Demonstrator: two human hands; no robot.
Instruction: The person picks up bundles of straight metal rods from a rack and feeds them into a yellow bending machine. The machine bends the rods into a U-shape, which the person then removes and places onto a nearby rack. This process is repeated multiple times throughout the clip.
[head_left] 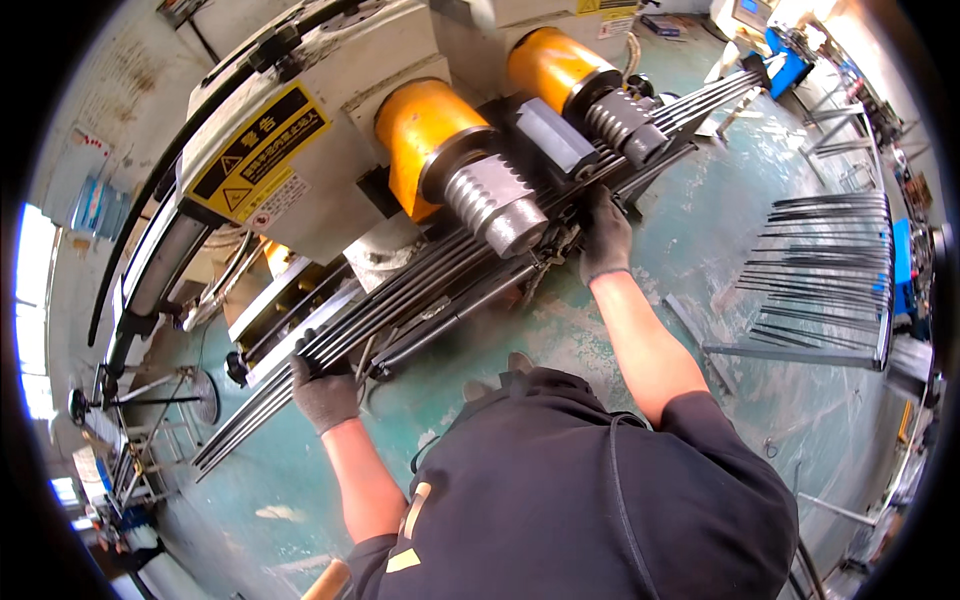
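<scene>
A bundle of several long, thin dark metal rods [252, 412] runs diagonally from the lower left to the upper right, along the front of a machine. My left hand [326, 392], in a dark work glove, is closed round the bundle toward its lower-left end, its thumb on the near side. Farther up, my gloved right hand [606, 240] grips the rods just below the machine's grooved metal rollers; its fingertips are partly hidden. The nearer roller [495, 205] and the farther roller [628, 125] project from orange housings above the rods.
The pale machine body [350, 165] with a yellow-and-black warning label stands ahead. A dark bar [450, 320] lies alongside the bundle on my side. At right, a metal rack [800, 355] carries many thin rods. Green floor [690, 250] shows between rack and machine.
</scene>
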